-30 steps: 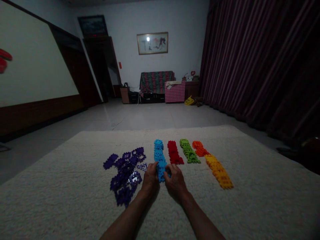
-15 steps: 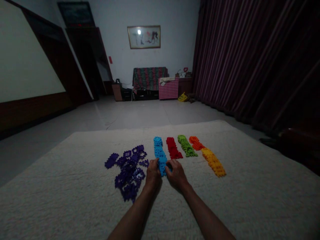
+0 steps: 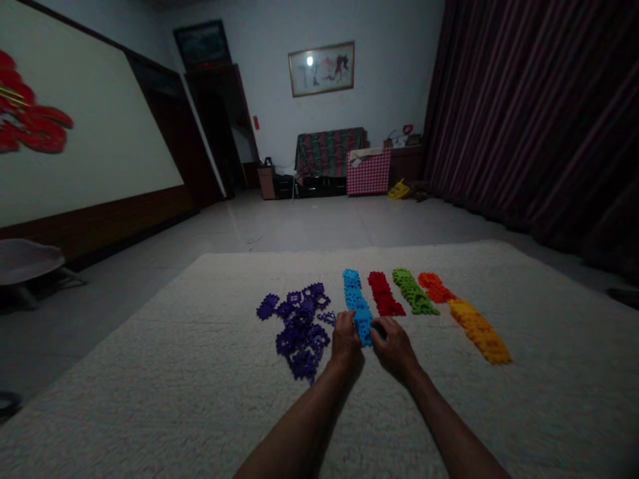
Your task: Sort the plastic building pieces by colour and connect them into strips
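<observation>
A row of light-blue interlocking plastic pieces (image 3: 353,293) lies on the pale mat (image 3: 200,412), its near end between my hands. My left hand (image 3: 347,339) grips the left side of that end, fingers bent. From the right, my right hand (image 3: 394,340) pinches the opposite edge with curled fingers. Left of my hands is a loose pile of dark purple pieces (image 3: 299,332). To the right run rows of red pieces (image 3: 384,294), green pieces (image 3: 414,293), orange pieces (image 3: 433,286) and yellow pieces (image 3: 479,330). The orange and yellow rows meet end to end.
Beyond the mat is a tiled floor (image 3: 309,223). A cloth-covered cabinet (image 3: 329,152) and a checked cloth (image 3: 368,173) stand by the far wall. Purple curtains (image 3: 479,106) hang on the right. A low stool (image 3: 30,259) is at far left.
The camera view has turned left, so everything sits further right in the picture. Both hands stay at the near end of the light-blue row, with little change in grip.
</observation>
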`<state>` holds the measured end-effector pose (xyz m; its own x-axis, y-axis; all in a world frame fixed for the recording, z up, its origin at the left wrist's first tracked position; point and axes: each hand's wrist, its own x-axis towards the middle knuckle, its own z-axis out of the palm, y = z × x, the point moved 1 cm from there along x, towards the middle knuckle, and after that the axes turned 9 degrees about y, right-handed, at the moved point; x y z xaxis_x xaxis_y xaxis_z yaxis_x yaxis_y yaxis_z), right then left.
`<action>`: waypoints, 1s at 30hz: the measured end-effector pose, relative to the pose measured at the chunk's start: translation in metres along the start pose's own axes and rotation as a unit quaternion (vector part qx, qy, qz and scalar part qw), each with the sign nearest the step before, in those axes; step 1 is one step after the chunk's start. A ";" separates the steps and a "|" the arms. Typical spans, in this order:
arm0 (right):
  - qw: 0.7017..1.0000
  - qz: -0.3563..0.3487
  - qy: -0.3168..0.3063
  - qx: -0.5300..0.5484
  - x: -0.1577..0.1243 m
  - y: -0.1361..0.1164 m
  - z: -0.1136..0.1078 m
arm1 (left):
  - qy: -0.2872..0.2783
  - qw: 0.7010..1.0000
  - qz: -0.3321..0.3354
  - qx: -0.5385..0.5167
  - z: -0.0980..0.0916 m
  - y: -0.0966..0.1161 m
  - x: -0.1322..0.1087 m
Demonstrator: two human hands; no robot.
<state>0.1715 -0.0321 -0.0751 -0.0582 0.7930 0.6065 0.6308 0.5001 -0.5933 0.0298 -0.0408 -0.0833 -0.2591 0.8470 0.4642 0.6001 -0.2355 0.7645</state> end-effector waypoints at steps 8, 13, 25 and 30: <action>0.997 -0.024 0.062 0.037 -0.010 -0.011 -0.009 | 0.070 0.995 0.065 0.012 -0.047 -0.017 0.035; 0.981 -0.155 -0.046 0.110 -0.023 -0.068 0.011 | 0.183 0.973 -0.033 0.139 -0.144 -0.075 0.092; 0.996 -0.021 -0.076 -0.037 -0.008 -0.090 0.115 | 0.104 0.964 -0.068 0.236 -0.151 -0.136 0.086; 0.997 0.022 -0.051 -0.058 0.004 -0.092 0.138 | 0.082 0.980 -0.031 0.176 -0.143 -0.132 0.091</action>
<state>0.0066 -0.0269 -0.0907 -0.1022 0.8474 0.5211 0.7199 0.4245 -0.5491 -0.1813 -0.0008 -0.0784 -0.4049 0.7597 0.5088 0.7958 0.0187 0.6053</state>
